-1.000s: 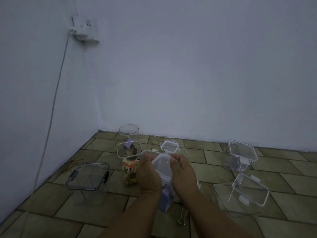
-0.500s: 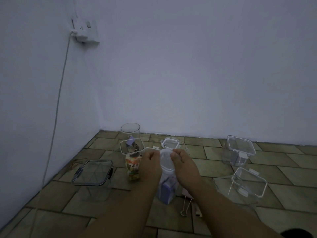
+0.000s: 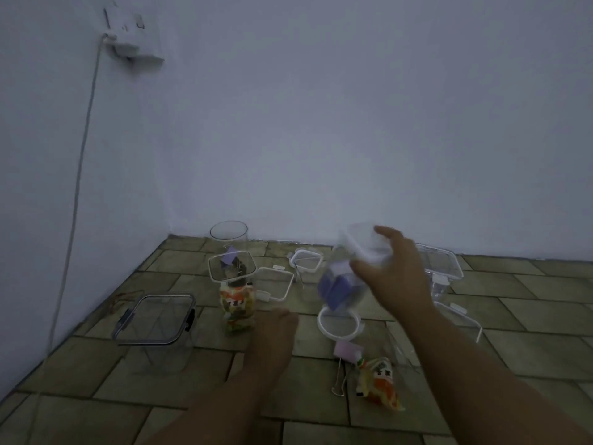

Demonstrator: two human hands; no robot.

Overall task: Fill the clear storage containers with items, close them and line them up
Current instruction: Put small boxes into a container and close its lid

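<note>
Holding the tilted clear plastic container of purple blocks (image 3: 337,288) aloft, my right hand (image 3: 398,272) curled round its lidded top, I'd level it before setting it in line; my left hand (image 3: 272,330) hangs empty, fingers loose.

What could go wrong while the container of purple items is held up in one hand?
1. The right hand grips the tilted clear container at its lid end alone; if the lid is not fully seated, the body may drop.
2. The loose snack packet and binder clip lie close beside the right forearm, which might sweep them aside.
</note>
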